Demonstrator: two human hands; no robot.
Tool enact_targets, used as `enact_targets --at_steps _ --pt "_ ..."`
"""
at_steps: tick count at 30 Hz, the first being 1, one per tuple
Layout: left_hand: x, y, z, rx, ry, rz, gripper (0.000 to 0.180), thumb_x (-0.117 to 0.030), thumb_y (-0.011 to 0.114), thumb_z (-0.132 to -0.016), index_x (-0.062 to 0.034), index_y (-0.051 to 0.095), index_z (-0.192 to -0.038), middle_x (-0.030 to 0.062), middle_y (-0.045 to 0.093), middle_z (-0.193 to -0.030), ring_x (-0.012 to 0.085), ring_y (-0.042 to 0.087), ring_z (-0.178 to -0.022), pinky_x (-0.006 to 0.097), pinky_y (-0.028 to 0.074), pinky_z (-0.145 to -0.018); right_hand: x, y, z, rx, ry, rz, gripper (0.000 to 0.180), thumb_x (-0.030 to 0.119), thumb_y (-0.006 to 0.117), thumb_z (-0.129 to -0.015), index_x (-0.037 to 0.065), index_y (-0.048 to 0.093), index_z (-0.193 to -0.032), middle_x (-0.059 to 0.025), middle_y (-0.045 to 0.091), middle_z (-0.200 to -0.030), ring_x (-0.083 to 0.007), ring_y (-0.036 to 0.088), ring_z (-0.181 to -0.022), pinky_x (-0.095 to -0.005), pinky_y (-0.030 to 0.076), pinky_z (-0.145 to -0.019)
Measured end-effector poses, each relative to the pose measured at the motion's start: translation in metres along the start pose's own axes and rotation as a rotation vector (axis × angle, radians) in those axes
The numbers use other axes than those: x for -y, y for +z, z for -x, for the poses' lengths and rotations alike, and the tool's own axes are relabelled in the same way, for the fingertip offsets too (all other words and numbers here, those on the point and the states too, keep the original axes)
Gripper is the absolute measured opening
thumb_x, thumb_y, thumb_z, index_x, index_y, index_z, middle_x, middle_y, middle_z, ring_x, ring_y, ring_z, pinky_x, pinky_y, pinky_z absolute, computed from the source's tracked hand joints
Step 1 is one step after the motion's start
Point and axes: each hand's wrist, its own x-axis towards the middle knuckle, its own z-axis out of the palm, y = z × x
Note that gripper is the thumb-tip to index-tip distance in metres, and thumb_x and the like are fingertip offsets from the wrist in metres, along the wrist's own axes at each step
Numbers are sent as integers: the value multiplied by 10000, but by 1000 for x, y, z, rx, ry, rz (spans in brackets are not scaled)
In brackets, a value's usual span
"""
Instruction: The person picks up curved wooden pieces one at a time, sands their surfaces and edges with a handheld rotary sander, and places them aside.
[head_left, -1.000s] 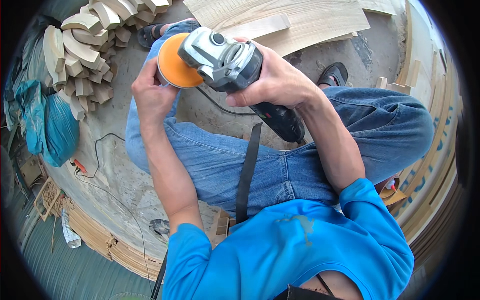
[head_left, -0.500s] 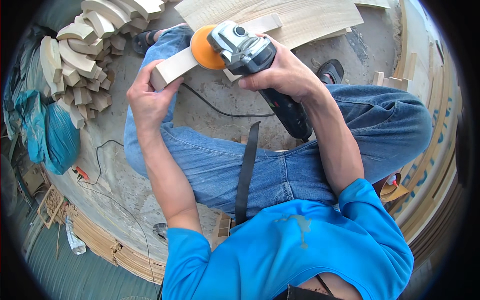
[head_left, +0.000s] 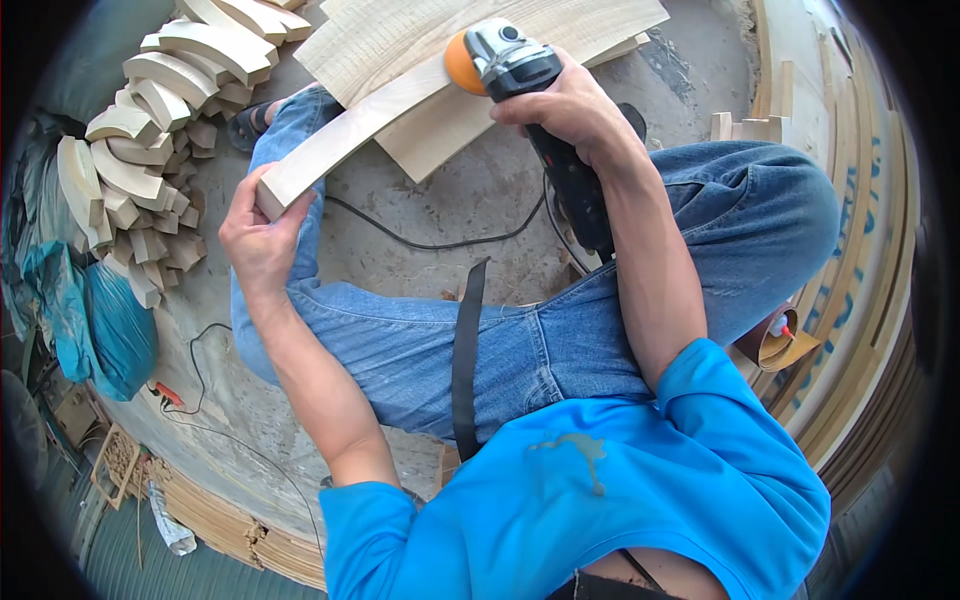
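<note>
A long, gently curved pale wooden piece point(head_left: 350, 132) slants from lower left to upper right in front of me. My left hand point(head_left: 258, 245) is closed around its near end, thumb on one side and fingers on the other. My right hand point(head_left: 582, 112) wraps the dark body of an angle grinder point(head_left: 515, 68) with a silver head. Its orange disc point(head_left: 462, 63), seen nearly edge-on, meets the upper face of the wood close to the far end. Wide flat boards point(head_left: 400, 45) lie under that end. The grinder's black cord point(head_left: 430, 243) runs along the floor.
Many curved wooden pieces point(head_left: 150, 150) are heaped at the far left, beside a blue plastic bag point(head_left: 115, 325). Long wooden strips point(head_left: 860, 300) line the right side. A brown round container point(head_left: 775, 345) stands by my right knee. A thin cable point(head_left: 230, 455) crosses the floor at left.
The grinder's disc has gone from the middle of the wooden piece to its far end and tilted more edge-on. My left hand, still gripping the near end, has shifted left and toward me.
</note>
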Motion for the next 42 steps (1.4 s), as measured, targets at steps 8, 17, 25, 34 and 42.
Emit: enact_targets --at_steps 8,17,25,34,42 --pt "4 0 -1 23 -45 51 433 52 849 -788 6 683 -1184 37 709 -1075 115 664 -988 264 545 -866 -1 -18 -4 -244 80 114 793 167 907 -647 -24 564 -1336 -178 719 -1074 -255 713 -952 -349 579 -845" --pt "9 -1 -2 16 -19 45 454 51 851 -787 -6 674 -1201 36 710 -1086 115 666 -976 268 547 -869 34 26 31 396 -19 -172 815 125 878 -624 -7 532 -1351 -105 667 -1053 -195 646 -909 -321 535 -849" --pt "9 1 3 -27 51 -119 499 70 843 -746 -14 688 -1213 17 721 -1058 95 658 -964 271 546 -875 38 73 37 641 -195 -391 877 88 908 -634 1 508 -1411 -69 656 -1149 -155 619 -1057 -293 501 -963" --pt "-1 4 4 -28 62 -126 485 47 868 -743 -8 697 -1194 29 715 -1103 113 660 -993 285 550 -882 30 68 31 582 -164 -361 851 82 896 -649 -4 512 -1404 -62 659 -1128 -154 617 -1044 -293 504 -956" --pt "0 4 4 -12 39 -64 463 23 882 -762 -20 702 -1186 29 717 -1091 116 667 -991 279 559 -862 17 36 19 311 -66 -176 794 113 880 -635 -27 541 -1339 -97 660 -1041 -190 655 -944 -284 528 -852"
